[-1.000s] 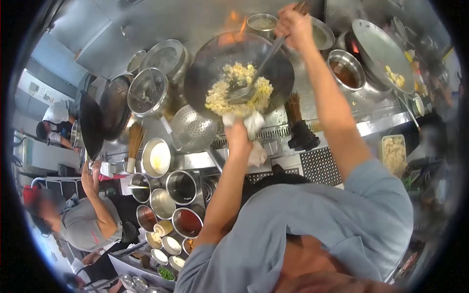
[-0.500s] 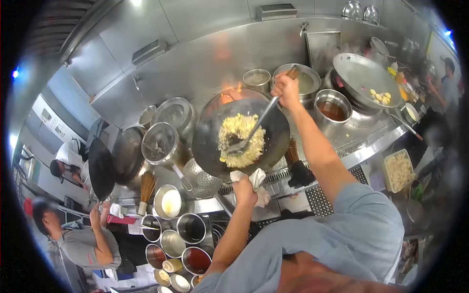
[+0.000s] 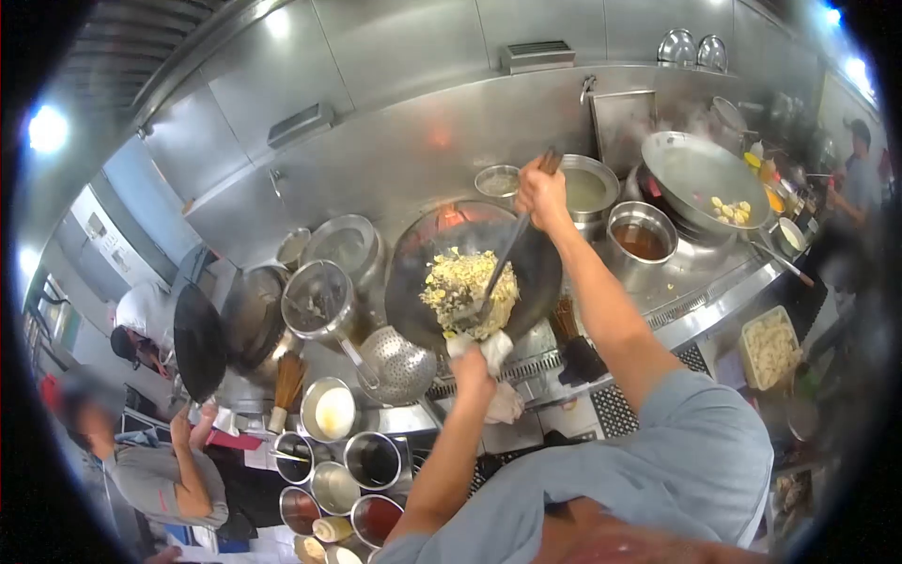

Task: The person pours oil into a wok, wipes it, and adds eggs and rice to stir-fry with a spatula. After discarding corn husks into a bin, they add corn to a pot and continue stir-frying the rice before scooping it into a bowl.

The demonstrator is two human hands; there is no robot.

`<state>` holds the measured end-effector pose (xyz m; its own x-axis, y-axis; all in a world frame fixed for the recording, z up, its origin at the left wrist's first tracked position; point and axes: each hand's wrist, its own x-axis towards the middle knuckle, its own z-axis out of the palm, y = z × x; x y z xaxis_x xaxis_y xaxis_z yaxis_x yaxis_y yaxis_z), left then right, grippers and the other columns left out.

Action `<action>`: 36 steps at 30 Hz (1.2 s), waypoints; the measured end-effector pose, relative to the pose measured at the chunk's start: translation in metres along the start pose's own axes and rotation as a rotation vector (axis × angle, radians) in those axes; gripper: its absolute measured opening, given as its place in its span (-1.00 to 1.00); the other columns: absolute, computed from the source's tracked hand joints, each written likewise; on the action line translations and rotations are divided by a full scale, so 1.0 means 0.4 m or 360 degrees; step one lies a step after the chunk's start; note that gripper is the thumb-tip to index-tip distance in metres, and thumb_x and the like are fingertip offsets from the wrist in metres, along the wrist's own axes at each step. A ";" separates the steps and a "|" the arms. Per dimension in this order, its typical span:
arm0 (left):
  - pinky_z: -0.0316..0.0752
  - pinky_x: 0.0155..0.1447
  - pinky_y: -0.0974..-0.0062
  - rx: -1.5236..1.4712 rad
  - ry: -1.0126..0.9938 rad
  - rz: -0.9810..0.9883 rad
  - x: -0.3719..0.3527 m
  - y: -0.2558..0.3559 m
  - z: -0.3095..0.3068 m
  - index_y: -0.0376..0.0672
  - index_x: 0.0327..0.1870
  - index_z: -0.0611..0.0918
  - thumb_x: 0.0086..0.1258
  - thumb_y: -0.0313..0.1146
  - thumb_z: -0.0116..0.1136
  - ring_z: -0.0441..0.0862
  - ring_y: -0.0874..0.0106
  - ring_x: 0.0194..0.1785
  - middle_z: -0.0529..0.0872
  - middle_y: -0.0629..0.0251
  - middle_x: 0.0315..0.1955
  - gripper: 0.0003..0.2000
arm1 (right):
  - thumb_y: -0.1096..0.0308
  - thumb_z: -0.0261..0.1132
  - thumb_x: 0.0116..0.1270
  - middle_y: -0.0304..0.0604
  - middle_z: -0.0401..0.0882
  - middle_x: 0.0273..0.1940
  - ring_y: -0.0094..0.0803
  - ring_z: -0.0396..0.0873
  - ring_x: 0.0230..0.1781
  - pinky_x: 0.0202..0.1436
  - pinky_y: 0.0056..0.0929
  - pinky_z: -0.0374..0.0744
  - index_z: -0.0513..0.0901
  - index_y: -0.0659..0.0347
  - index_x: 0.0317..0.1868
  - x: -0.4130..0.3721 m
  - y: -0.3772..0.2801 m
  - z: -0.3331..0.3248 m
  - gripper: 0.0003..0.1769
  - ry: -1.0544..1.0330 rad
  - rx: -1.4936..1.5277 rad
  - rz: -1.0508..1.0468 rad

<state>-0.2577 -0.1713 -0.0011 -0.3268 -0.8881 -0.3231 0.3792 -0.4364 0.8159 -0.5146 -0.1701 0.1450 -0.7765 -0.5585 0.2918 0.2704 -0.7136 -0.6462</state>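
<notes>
My left hand (image 3: 473, 373) is closed on the near edge of a large dark wok (image 3: 413, 282), with a folded white cloth (image 3: 497, 351) between fingers and metal. Inside the wok lies a heap of fried rice (image 3: 465, 282) with yellow egg bits. My right hand (image 3: 542, 195) is wrapped round the wooden upper end of a long-handled wok ladle (image 3: 508, 254), which slants down into the rice. The ladle's head is partly hidden in the food.
Left are a strainer-topped pot (image 3: 318, 299), a perforated skimmer (image 3: 396, 365), a bamboo brush (image 3: 287, 385) and several sauce pots (image 3: 372, 461). Right stand a pot of brown liquid (image 3: 643, 231) and a second wok (image 3: 705, 174). A co-worker (image 3: 169, 479) holds a dark pan (image 3: 199, 340).
The rice has gathered into a more compact heap. My ladle has become steeper, its head nearer the wok's front edge. The flames behind the wok have shrunk. The view has shifted slightly.
</notes>
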 end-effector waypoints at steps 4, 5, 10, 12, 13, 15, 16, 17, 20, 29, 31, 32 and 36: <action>0.57 -0.05 0.25 0.0803 -0.0211 -0.0350 0.105 0.002 -0.028 -0.33 0.27 0.33 0.42 -0.35 -0.11 0.62 0.21 -0.04 0.53 0.04 0.05 -0.57 | 0.53 0.14 0.12 -0.31 0.23 -0.71 -0.53 0.15 -0.82 -0.76 -0.42 0.20 0.43 0.22 -0.43 0.001 0.059 0.035 -0.96 0.0254 -0.0131 -0.0136; 0.57 -0.05 0.25 0.0669 -0.0083 -0.0277 0.033 -0.045 -0.076 -0.34 0.25 0.34 0.42 -0.36 -0.11 0.62 0.21 -0.05 0.53 0.05 0.04 -0.58 | 0.52 0.14 0.13 -0.32 0.24 -0.71 -0.53 0.16 -0.82 -0.76 -0.42 0.20 0.43 0.22 -0.44 -0.013 0.067 0.052 -0.95 0.0248 -0.0162 -0.0105; 0.57 -0.06 0.25 0.0445 -0.0066 -0.0473 0.019 0.031 -0.039 -0.35 0.11 0.42 0.37 -0.37 -0.04 0.63 0.22 -0.08 0.59 0.06 -0.08 -0.66 | 0.51 0.15 0.12 -0.37 0.23 -0.72 -0.55 0.19 -0.82 -0.76 -0.46 0.22 0.41 0.19 -0.51 -0.018 0.018 0.180 -0.90 0.0290 -0.0444 -0.0028; 0.58 -0.16 0.33 0.0390 -0.0122 -0.0430 0.099 0.086 0.053 -0.40 0.02 0.44 0.30 -0.46 0.02 0.61 0.25 -0.11 0.60 0.07 -0.17 -0.70 | 0.50 0.19 0.12 -0.34 0.31 -0.69 -0.52 0.27 -0.78 -0.73 -0.44 0.28 0.43 0.19 -0.48 0.022 0.020 0.219 -0.91 0.0301 -0.0489 -0.0155; 0.57 -0.15 0.33 0.0279 -0.0041 -0.0322 0.114 0.023 0.002 -0.41 0.04 0.43 0.27 -0.49 0.02 0.60 0.26 -0.09 0.58 0.07 -0.13 -0.68 | 0.48 0.22 0.13 -0.30 0.37 -0.66 -0.50 0.31 -0.75 -0.70 -0.41 0.33 0.47 0.21 -0.45 0.068 0.084 0.162 -0.93 0.0210 -0.0581 -0.0342; 0.56 -0.14 0.34 0.0173 0.0054 -0.0214 0.078 -0.056 -0.077 -0.41 0.07 0.42 0.25 -0.52 0.02 0.60 0.27 -0.08 0.57 0.06 -0.09 -0.65 | 0.47 0.24 0.13 -0.29 0.40 -0.63 -0.49 0.33 -0.72 -0.67 -0.39 0.36 0.50 0.21 -0.44 0.099 0.053 0.157 -0.93 0.0383 -0.0458 -0.0645; 0.56 -0.13 0.34 0.0148 -0.0022 -0.0167 0.015 -0.043 -0.092 -0.42 0.08 0.42 0.25 -0.51 0.04 0.59 0.27 -0.07 0.55 0.05 -0.06 -0.64 | 0.46 0.26 0.12 -0.28 0.41 -0.60 -0.48 0.35 -0.70 -0.66 -0.38 0.38 0.51 0.23 -0.41 0.137 0.004 0.154 -0.93 0.0431 -0.0418 -0.0700; 0.56 -0.12 0.34 0.0126 -0.0108 -0.0116 -0.010 -0.029 -0.093 -0.43 0.09 0.41 0.26 -0.49 0.05 0.58 0.28 -0.06 0.54 0.03 -0.03 -0.62 | 0.48 0.25 0.10 -0.28 0.36 -0.62 -0.49 0.30 -0.72 -0.66 -0.40 0.35 0.51 0.25 -0.38 0.117 -0.081 0.171 -0.92 0.0344 -0.0312 -0.0571; 0.57 -0.17 0.30 0.0218 0.0061 -0.0119 0.131 0.010 -0.007 -0.42 0.04 0.44 0.26 -0.50 0.03 0.61 0.24 -0.11 0.57 0.03 -0.10 -0.67 | 0.48 0.19 0.13 -0.31 0.25 -0.68 -0.55 0.17 -0.76 -0.67 -0.45 0.25 0.49 0.24 -0.29 0.095 -0.213 0.175 -0.88 0.0161 -0.0144 -0.0667; 0.63 -0.16 0.22 0.0216 -0.0366 -0.0761 0.368 0.011 -0.049 -0.16 0.00 0.45 0.41 -0.38 -0.11 0.67 0.24 -0.16 0.64 0.17 -0.21 -0.79 | 0.61 0.10 0.22 -0.32 0.32 -0.67 -0.60 0.24 -0.76 -0.70 -0.51 0.21 0.51 0.29 -0.45 -0.014 0.087 0.090 -0.89 0.0011 -0.0444 -0.0496; 0.62 -0.03 0.21 0.0146 -0.0223 -0.0617 0.239 0.051 0.020 -0.18 0.09 0.41 0.43 -0.40 -0.13 0.65 0.22 -0.08 0.61 0.15 -0.10 -0.74 | 0.58 0.14 0.19 -0.36 0.31 -0.68 -0.61 0.23 -0.77 -0.72 -0.51 0.19 0.51 0.31 -0.44 0.069 0.116 0.093 -0.93 0.0170 -0.0250 -0.0429; 0.60 0.02 0.21 0.0082 -0.0066 -0.0548 0.100 0.095 0.054 -0.20 0.14 0.39 0.43 -0.41 -0.14 0.64 0.22 -0.04 0.59 0.14 -0.04 -0.71 | 0.58 0.14 0.19 -0.36 0.31 -0.68 -0.61 0.23 -0.77 -0.72 -0.51 0.19 0.51 0.31 -0.44 0.075 0.108 0.106 -0.93 0.0166 -0.0239 -0.0434; 0.58 -0.23 0.30 0.0135 -0.0108 -0.0685 0.110 0.078 -0.007 -0.12 0.02 0.48 0.38 -0.37 -0.11 0.67 0.28 -0.21 0.65 0.24 -0.17 -0.76 | 0.48 0.20 0.16 -0.27 0.46 -0.62 -0.53 0.44 -0.65 -0.58 -0.48 0.40 0.56 0.30 -0.42 0.034 0.002 0.193 -0.94 -0.0128 -0.0407 0.0227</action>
<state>-0.2579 -0.2244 0.0090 -0.4967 -0.6153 -0.6121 0.1244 -0.7485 0.6514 -0.4810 -0.2109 0.2029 -0.6906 -0.6843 0.2340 0.2131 -0.5017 -0.8384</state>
